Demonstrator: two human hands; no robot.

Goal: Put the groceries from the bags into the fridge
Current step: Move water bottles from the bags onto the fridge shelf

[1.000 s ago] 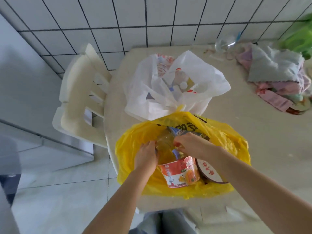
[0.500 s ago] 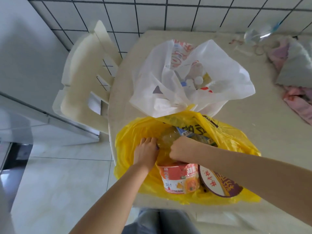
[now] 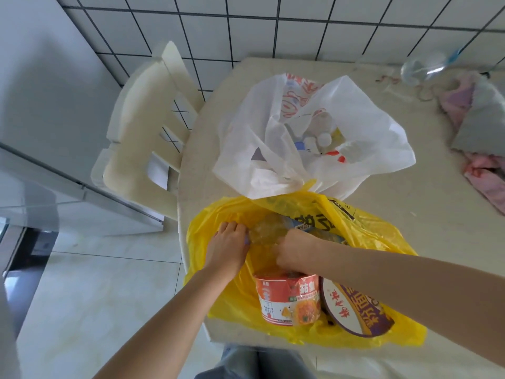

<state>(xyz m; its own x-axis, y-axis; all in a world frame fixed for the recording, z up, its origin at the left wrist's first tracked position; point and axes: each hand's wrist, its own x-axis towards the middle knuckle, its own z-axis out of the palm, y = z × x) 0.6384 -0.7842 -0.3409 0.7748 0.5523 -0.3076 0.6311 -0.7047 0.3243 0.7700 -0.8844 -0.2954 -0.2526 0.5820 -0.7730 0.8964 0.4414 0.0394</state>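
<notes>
- The left hand point(image 3: 228, 248) reaches into the yellow bag point(image 3: 382, 236), fingers curled onto a clear bottle point(image 3: 263, 232) inside it.
- The right hand point(image 3: 293, 248) is also deep in the yellow bag, fingers hidden; I cannot tell what it grips.
- An orange noodle cup point(image 3: 288, 302) and a purple-lidded bowl point(image 3: 358, 310) sit at the yellow bag's near side, close to the table point(image 3: 410, 187) edge.
- A white bag point(image 3: 355, 110) lies just behind the yellow bag.
- Risk: lifting the bottle could drag the plastic and tip the cup off the edge.
</notes>
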